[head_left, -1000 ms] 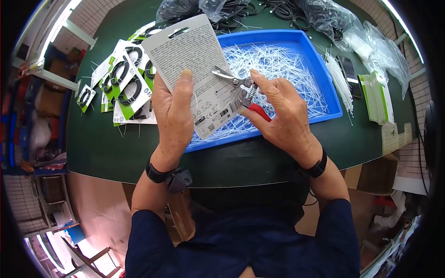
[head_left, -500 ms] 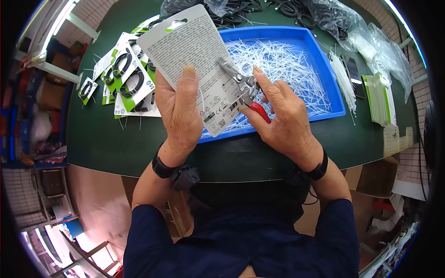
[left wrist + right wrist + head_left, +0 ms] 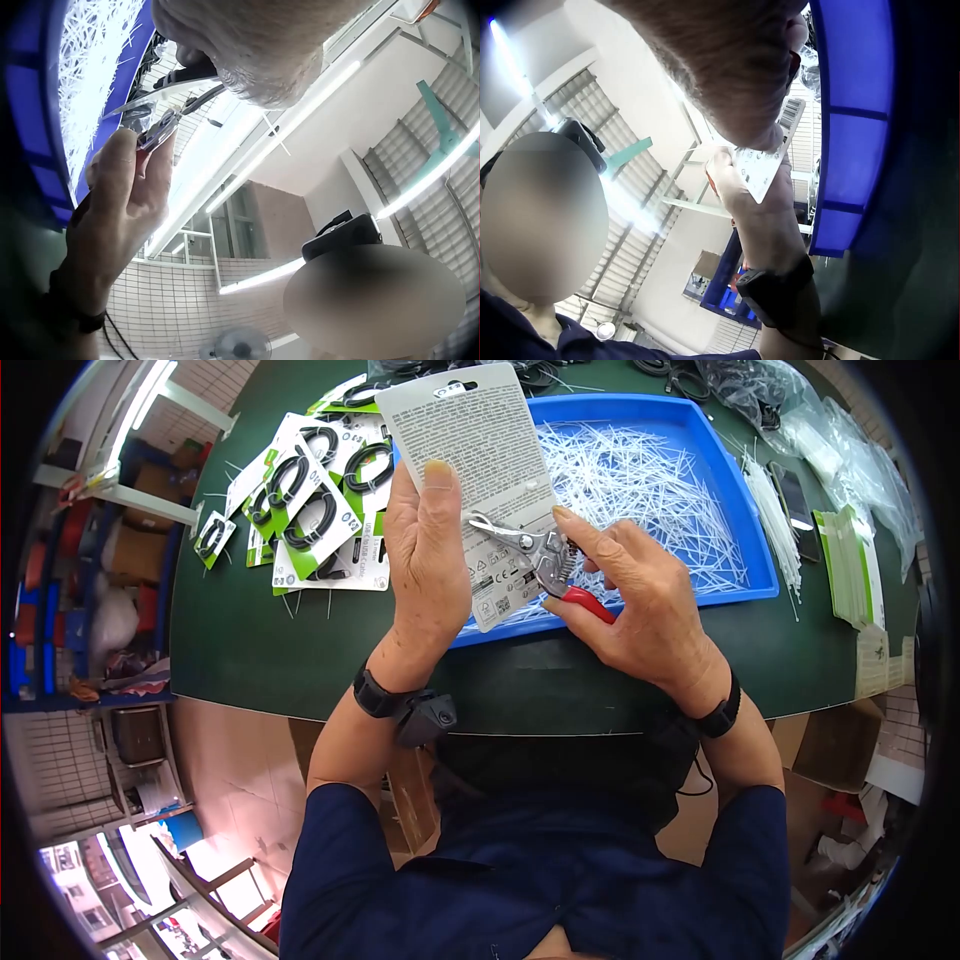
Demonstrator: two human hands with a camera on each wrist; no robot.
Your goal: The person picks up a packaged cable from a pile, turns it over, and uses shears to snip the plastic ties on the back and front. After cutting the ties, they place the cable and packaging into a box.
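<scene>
Left hand is gripping the backing card above the blue tray; right hand is squeezing the cutters at its lower edge; a trimmed stack is lying left of the tray.

Dark green table; tiled floor below; ceiling light strips; cardboard boxes right.

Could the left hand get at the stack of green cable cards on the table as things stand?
Probably not yet: the left hand grips the grey card, so its grip is taken. The path to the cable cards beside it looks free; the card would have to go first.
</scene>
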